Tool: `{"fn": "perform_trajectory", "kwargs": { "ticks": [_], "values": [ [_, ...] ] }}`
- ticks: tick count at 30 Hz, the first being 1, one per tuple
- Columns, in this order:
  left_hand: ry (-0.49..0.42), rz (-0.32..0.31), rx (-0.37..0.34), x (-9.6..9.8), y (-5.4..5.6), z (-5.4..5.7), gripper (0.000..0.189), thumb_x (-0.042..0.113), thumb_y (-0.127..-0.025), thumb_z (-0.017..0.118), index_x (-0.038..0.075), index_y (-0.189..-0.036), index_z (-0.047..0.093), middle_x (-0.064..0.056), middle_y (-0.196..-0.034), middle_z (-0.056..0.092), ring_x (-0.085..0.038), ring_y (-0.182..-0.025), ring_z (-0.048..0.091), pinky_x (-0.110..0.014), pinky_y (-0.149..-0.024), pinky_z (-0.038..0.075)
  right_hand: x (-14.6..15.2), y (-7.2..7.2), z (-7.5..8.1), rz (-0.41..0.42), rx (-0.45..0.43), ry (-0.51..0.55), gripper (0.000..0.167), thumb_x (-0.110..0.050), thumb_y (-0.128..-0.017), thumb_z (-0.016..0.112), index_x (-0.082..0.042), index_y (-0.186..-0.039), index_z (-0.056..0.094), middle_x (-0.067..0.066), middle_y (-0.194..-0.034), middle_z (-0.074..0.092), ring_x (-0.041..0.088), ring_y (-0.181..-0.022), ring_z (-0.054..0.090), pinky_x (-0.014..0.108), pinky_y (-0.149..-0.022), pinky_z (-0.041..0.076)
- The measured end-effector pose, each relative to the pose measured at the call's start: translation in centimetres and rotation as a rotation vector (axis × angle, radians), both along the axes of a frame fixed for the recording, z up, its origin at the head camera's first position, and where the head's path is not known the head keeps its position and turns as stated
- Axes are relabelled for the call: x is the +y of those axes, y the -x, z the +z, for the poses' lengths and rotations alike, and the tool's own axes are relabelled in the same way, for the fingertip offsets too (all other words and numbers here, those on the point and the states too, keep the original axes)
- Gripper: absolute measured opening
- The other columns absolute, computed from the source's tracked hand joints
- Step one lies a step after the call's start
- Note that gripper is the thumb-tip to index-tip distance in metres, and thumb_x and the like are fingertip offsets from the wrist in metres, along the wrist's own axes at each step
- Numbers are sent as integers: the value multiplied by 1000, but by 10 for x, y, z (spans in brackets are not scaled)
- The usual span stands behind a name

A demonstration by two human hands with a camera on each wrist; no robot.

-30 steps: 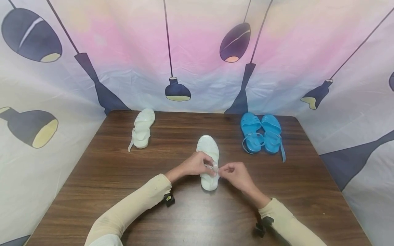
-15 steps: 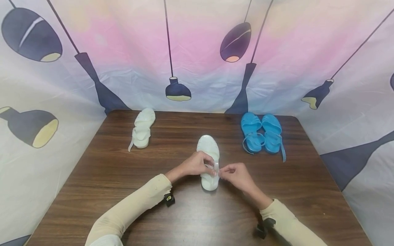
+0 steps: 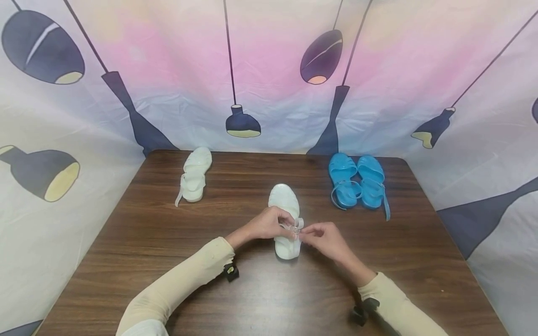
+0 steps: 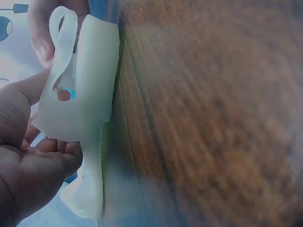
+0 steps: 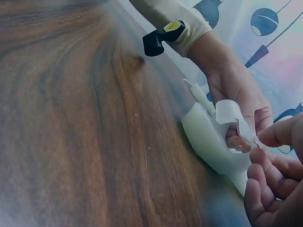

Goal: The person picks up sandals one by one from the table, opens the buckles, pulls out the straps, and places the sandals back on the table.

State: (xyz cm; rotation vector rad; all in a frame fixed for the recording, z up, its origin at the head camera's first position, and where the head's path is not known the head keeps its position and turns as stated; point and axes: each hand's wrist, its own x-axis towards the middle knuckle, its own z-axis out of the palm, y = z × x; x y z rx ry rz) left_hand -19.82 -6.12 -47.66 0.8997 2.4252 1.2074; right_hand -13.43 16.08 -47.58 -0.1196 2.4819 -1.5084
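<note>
A white jelly sandal [image 3: 284, 195] lies on the table with its toe pointing away from me. My left hand [image 3: 270, 224] reaches in from the left and holds its ankle strap between thumb and fingers. The strap's loose end [image 3: 300, 223] is looped up, and its curve also shows as a white strap [image 5: 228, 111] in the right wrist view. From the right, my right hand [image 3: 324, 239] pinches a tiny part at the strap's buckle with thumb and forefinger. That part looks like a thin metal pin [image 5: 256, 142], mostly covered by the fingertips. A punched hole is visible in the sandal's side [image 4: 59, 116].
Another white sandal [image 3: 197, 161] rests at the back left, its strap hanging out to the side. A pair of blue sandals [image 3: 342, 163] stands at the back right. Patterned cloth [image 3: 277, 70] hangs behind the brown wooden table [image 3: 235, 177].
The strap's loose end has swung to the right and now curls up beside the sandal. My right forearm has shifted slightly right. My left hand stays in nearly the same place.
</note>
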Motion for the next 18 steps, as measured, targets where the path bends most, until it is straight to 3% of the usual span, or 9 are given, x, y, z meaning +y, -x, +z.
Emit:
{"fn": "perform_trajectory", "kwargs": {
  "ticks": [12,18],
  "values": [
    [-21,10,-24,0,0,1,29,23,-77,91,11,-100,79,4,-95,77,-5,-89,68,-22,-82,56,0,1,3,-51,136,-47,33,-42,-81,87,-14,-98,79,-2,-85,75,14,-77,71,29,-69,60],
    [-70,1,-84,0,0,1,29,20,-78,90,7,-101,78,0,-96,77,-6,-90,69,-22,-83,56,-4,0,6,-87,228,-56,27,-34,-80,89,-12,-92,79,-1,-81,75,13,-73,70,28,-66,59]
  ]
}}
